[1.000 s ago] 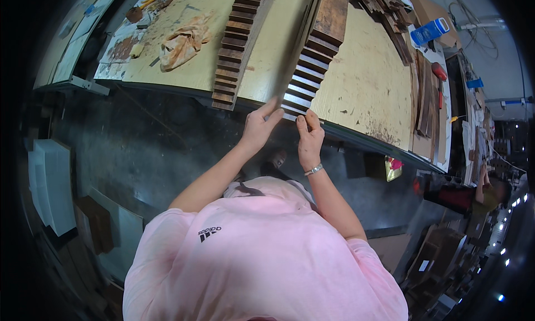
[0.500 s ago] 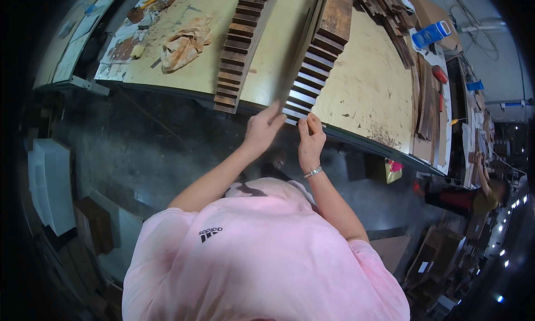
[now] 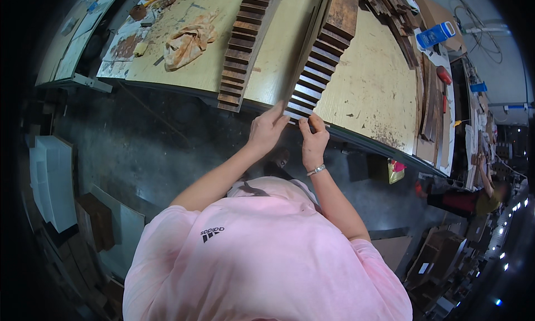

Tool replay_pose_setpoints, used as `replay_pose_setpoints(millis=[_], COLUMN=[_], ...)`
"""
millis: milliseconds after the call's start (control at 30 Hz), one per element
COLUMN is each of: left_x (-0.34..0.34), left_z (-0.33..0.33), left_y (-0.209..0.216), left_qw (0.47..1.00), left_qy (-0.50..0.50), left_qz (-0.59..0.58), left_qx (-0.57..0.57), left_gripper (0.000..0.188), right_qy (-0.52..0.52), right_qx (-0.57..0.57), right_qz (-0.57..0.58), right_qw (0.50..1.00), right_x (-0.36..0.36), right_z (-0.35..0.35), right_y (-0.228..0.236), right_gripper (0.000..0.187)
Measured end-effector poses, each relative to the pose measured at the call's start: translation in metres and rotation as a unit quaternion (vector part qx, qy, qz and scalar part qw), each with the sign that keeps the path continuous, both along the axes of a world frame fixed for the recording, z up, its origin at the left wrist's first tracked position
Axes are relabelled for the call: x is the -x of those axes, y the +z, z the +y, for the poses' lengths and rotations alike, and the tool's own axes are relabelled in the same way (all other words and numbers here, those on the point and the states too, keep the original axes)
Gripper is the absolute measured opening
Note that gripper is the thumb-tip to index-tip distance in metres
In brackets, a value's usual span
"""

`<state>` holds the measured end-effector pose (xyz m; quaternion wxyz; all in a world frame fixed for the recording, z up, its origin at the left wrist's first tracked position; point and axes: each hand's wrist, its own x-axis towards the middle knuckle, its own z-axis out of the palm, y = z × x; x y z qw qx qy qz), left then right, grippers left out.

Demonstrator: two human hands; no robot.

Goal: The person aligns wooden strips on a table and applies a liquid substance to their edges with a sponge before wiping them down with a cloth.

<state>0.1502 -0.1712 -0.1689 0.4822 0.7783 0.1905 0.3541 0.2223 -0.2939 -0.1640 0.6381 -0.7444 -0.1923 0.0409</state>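
Grey floor [image 3: 161,140] stretched before the pale bench [image 3: 368,95] in my head view; on the bench lay a dark stepped stack [image 3: 316,73], near end at the front edge. There I saw the right hand [image 3: 315,145] pinching that end, while the left hand [image 3: 266,133] had its fingers against the side, grip unclear. I judged even pressure from both best for keeping the end square to the bench.

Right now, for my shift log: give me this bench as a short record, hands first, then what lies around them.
Left hand: at near end of right strip, left side
Right hand: same end, right side
Left strip: on table, apart from both hands
Cloth: crumpled, left of left strip
Blue bottle: right of right strip
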Motion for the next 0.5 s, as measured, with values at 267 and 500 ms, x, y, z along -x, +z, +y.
replay_pose_setpoints(millis=[267,500], left_x=[-0.003,0.000], left_z=[0.000,0.007], left_y=[0.007,-0.023], left_qw=[0.988,0.983], left_qy=[-0.016,-0.044], left_qz=[0.116,0.057], left_qx=[0.102,0.167], left_gripper=[0.033,0.035], right_qy=[-0.008,0.013], right_qx=[0.006,0.008], right_qz=[0.036,0.035], right_qw=[0.999,0.999], right_x=[-0.003,-0.010], right_z=[0.001,-0.004], right_y=[-0.004,-0.018], right_gripper=[0.028,0.031])
